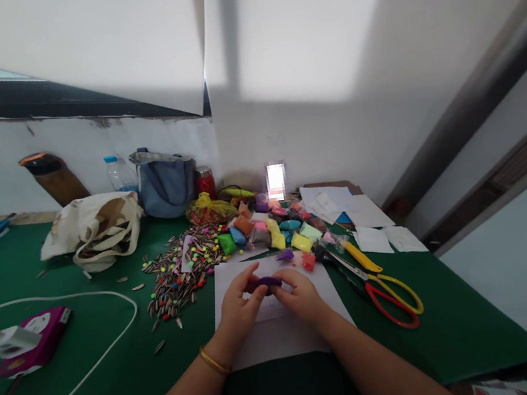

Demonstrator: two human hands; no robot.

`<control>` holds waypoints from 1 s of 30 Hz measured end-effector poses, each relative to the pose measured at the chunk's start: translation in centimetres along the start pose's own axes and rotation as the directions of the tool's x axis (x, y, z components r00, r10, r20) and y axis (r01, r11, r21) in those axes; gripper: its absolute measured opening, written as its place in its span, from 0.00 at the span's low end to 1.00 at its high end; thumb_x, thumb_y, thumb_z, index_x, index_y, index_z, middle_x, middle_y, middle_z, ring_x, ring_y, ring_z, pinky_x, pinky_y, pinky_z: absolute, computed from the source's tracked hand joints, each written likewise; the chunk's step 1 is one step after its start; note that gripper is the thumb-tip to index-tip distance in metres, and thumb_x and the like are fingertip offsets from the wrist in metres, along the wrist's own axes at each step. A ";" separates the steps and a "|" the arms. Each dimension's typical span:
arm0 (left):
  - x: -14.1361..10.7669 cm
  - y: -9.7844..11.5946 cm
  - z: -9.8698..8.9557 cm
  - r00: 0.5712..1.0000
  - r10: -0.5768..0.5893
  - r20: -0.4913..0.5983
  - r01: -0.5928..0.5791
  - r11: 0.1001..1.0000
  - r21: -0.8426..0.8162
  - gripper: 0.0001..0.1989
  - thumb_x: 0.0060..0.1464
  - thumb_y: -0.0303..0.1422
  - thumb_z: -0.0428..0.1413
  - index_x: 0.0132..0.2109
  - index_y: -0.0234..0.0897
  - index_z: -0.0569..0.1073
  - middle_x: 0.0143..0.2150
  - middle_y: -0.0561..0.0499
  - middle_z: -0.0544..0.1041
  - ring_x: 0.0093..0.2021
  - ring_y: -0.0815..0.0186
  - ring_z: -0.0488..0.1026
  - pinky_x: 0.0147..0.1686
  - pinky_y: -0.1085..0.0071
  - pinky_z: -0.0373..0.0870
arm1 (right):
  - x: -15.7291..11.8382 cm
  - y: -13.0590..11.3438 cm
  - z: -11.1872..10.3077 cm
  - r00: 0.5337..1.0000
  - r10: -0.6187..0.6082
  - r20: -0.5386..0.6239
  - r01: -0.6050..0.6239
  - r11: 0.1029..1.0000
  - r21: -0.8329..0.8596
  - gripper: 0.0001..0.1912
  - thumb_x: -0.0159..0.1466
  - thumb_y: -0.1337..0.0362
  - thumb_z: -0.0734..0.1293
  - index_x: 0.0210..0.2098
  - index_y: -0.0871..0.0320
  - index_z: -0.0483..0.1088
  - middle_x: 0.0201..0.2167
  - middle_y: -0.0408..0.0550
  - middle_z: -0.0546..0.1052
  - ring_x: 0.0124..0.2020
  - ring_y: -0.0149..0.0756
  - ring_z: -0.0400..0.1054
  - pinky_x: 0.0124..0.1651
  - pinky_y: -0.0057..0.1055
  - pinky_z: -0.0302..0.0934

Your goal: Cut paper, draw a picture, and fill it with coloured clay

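A dark purple piece of soft material (268, 282) is held between both hands above a white paper sheet (285, 339). My left hand (238, 301) pinches its left end between thumb and fingers; a gold bangle circles that wrist. On its right end, the thumb and fingers of my right hand (300, 294) are closed. Just beyond the hands, another purple lump (285, 256) and a red-pink lump (308, 261) lie near the sheet's far edge. The palms' inner sides are hidden.
Colourful clay packets (276, 234) lie beyond the sheet, seeds and beads (181, 276) to the left. Scissors (392, 303) and a yellow cutter (362, 256) are at right. Bags (167, 185), a white cable (116, 338) and a magenta box (42, 339) stand or lie further left.
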State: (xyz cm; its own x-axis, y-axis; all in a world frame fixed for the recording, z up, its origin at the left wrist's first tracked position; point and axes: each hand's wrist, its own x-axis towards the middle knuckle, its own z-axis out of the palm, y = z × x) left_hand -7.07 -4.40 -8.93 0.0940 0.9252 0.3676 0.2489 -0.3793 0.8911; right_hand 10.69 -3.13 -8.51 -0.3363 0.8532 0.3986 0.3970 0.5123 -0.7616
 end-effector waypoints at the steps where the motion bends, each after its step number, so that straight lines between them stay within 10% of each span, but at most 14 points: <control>1: 0.0 0.0 0.0 1.000 0.018 0.012 -0.018 0.999 0.031 0.19 0.57 0.37 0.58 0.55 0.45 0.74 0.42 0.49 0.75 0.41 0.64 0.73 0.41 0.66 0.72 | 0.0 0.1 0.1 1.000 -0.007 -0.023 0.006 0.999 -0.040 0.06 0.62 0.64 0.66 0.35 0.55 0.76 0.32 0.46 0.78 0.36 0.38 0.70 0.41 0.33 0.59; 6: 0.0 -0.3 0.1 0.999 0.041 0.023 -0.043 0.995 0.088 0.07 0.57 0.35 0.58 0.39 0.42 0.80 0.32 0.51 0.74 0.36 0.64 0.72 0.36 0.68 0.72 | -0.3 0.6 0.5 0.999 -0.038 -0.036 0.034 0.994 -0.107 0.04 0.61 0.65 0.67 0.33 0.55 0.75 0.31 0.45 0.77 0.36 0.38 0.69 0.42 0.34 0.59; 11: 0.0 -0.5 0.2 0.999 -0.041 -0.009 0.041 0.999 0.015 0.16 0.57 0.37 0.57 0.52 0.42 0.75 0.41 0.49 0.76 0.37 0.64 0.73 0.34 0.69 0.72 | -0.2 0.4 0.4 0.999 -0.011 -0.036 0.008 0.996 -0.089 0.05 0.62 0.62 0.67 0.34 0.56 0.74 0.30 0.46 0.77 0.34 0.37 0.69 0.39 0.33 0.59; 17: 0.1 -0.2 0.5 1.000 -0.027 0.001 0.027 0.998 0.052 0.06 0.55 0.34 0.58 0.34 0.40 0.79 0.31 0.51 0.75 0.34 0.64 0.72 0.35 0.68 0.71 | -0.2 0.5 0.6 0.999 -0.020 -0.041 0.013 0.988 -0.151 0.04 0.61 0.64 0.68 0.31 0.56 0.74 0.29 0.45 0.76 0.34 0.37 0.68 0.39 0.33 0.58; 22: 0.1 0.1 0.5 1.000 -0.018 -0.024 0.019 0.998 0.057 0.17 0.52 0.35 0.61 0.50 0.43 0.76 0.42 0.49 0.76 0.41 0.62 0.73 0.41 0.65 0.72 | -0.2 0.6 0.5 0.998 -0.034 -0.061 0.022 0.984 -0.176 0.02 0.59 0.65 0.69 0.31 0.57 0.74 0.29 0.45 0.77 0.34 0.38 0.68 0.40 0.34 0.58; 30: 0.2 -0.5 0.3 0.998 -0.042 -0.045 0.040 0.999 -0.035 0.09 0.57 0.36 0.57 0.42 0.41 0.79 0.38 0.48 0.75 0.39 0.63 0.73 0.36 0.68 0.73 | -0.1 0.4 0.1 1.000 0.002 0.009 -0.002 0.999 -0.038 0.07 0.63 0.62 0.67 0.38 0.55 0.76 0.35 0.46 0.78 0.38 0.38 0.70 0.42 0.33 0.59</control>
State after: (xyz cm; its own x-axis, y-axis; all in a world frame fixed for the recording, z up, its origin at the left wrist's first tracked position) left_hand -6.94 -4.06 -9.40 0.0404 0.9391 0.3413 0.2189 -0.3416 0.9140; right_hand 10.81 -3.01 -8.90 -0.3434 0.8535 0.3920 0.4294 0.5139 -0.7426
